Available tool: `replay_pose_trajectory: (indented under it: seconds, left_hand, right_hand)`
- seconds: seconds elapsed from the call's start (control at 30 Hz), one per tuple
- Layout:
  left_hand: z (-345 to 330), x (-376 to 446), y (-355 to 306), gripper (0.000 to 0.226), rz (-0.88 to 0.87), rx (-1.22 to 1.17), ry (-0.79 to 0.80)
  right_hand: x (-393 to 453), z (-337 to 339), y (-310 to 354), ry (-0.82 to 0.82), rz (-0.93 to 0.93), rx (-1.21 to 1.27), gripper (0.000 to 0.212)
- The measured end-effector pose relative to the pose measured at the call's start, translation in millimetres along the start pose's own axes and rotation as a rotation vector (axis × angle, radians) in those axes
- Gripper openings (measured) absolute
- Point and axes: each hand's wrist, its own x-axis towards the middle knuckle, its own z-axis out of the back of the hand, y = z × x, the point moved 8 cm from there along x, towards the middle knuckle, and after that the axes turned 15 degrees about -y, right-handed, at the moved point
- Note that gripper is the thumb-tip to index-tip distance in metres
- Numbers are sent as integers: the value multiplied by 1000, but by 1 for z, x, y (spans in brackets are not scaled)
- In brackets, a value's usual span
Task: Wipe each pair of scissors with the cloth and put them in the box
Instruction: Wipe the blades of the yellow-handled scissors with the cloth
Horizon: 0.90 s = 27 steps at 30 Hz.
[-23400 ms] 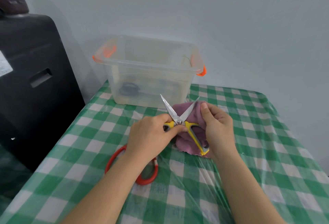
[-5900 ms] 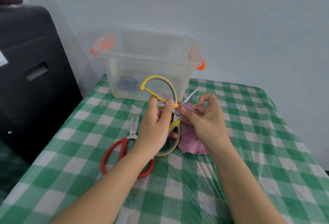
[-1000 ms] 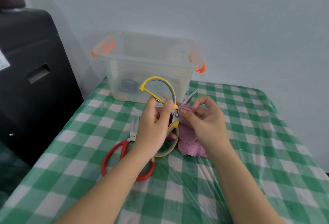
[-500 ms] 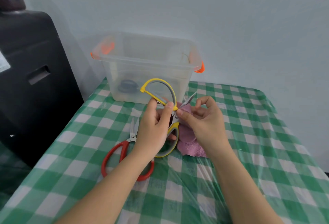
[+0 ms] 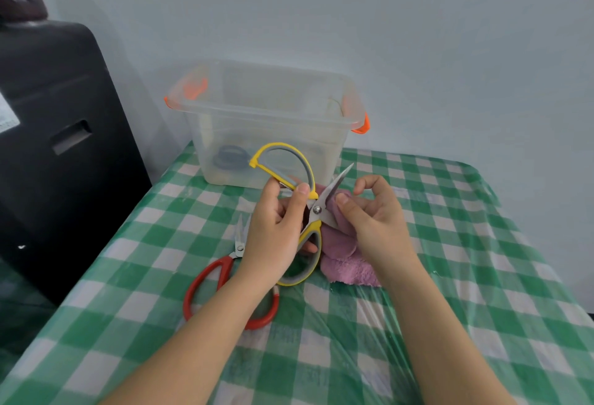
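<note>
My left hand (image 5: 277, 231) grips the yellow-and-grey scissors (image 5: 316, 208) at the handles, spread wide, one loop up and one down. My right hand (image 5: 373, 215) pinches the purple cloth (image 5: 344, 260) against a blade near the pivot; the other blade tip points up and right. A pair of red-handled scissors (image 5: 212, 279) lies on the table under my left forearm, blades pointing away. The clear plastic box (image 5: 266, 121) with orange latches stands behind, with dark-handled scissors (image 5: 229, 157) inside it.
The table carries a green-and-white checked cloth (image 5: 450, 276) under clear plastic film. A large black appliance (image 5: 58, 147) stands off the table's left edge. A pale wall rises right behind the box.
My right hand and the cloth have shifted slightly along the blade near the pivot. My left hand keeps holding the spread handles in the same place.
</note>
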Motion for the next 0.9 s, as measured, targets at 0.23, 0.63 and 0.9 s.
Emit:
replay_pose_trajectory:
  seconds: [0.23,0.63,0.9]
  left_hand:
    - [-3,-3,-1,14,-20,22,22]
    - [-2,-4,-6,13,-74,59,29]
    - [3,-1,-8,22,26,-78,-46]
  right_hand:
    - [-1,1,4,-46,45,-74,40]
    - [-3,4,3,-131,70,-36,30]
    - [0,8,7,-163,142,-145,13]
